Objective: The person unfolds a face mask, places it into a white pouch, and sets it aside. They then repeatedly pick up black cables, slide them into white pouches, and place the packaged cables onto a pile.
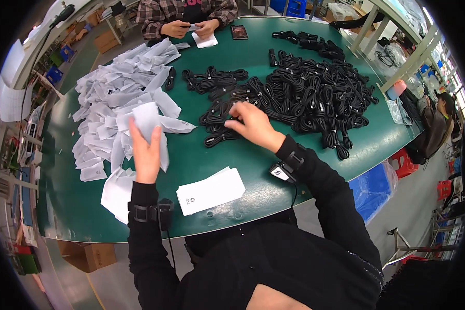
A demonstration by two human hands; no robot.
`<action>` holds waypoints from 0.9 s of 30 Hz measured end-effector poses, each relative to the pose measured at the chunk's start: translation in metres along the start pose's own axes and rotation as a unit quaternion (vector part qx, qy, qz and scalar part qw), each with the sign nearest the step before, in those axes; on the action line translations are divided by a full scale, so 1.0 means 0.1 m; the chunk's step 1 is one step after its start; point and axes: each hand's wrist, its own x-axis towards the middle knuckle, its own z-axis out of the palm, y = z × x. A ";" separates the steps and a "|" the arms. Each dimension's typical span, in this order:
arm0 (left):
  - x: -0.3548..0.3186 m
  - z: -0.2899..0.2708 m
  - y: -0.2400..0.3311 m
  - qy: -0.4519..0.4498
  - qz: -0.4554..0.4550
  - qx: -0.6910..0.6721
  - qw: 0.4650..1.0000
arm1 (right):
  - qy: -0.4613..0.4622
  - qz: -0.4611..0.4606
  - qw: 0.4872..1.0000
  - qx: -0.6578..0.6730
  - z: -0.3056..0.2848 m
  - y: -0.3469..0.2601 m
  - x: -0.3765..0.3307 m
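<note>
My black jacket (217, 268) nearest, left fingers (155, 138) holding pouch (147, 113), right fingers (245, 111) parted over cables (212, 120): likely picking, next needs pinching.

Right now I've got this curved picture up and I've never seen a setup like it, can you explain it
There's no machine here: a wide fisheye camera on a person's head looks down, so straight edges bend. On the green table lie a heap of pale pouches to the left, bundled black cables to the right, and a stack of white slips nearer. The bare left hand holds one pouch; the right hand is at the cables, its grip unclear.
</note>
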 end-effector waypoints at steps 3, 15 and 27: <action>-0.21 -0.09 0.13 -0.057 0.062 0.066 0.994 | 0.003 -0.171 0.967 -0.190 0.08 0.18 -0.13; -1.18 0.17 0.84 -0.390 -0.019 -0.171 0.905 | -0.044 -0.012 0.985 -0.164 0.05 0.28 -0.33; -1.34 0.30 0.88 -0.351 -0.028 -0.132 0.927 | -0.048 -0.104 0.993 -0.042 -0.21 -0.24 -1.22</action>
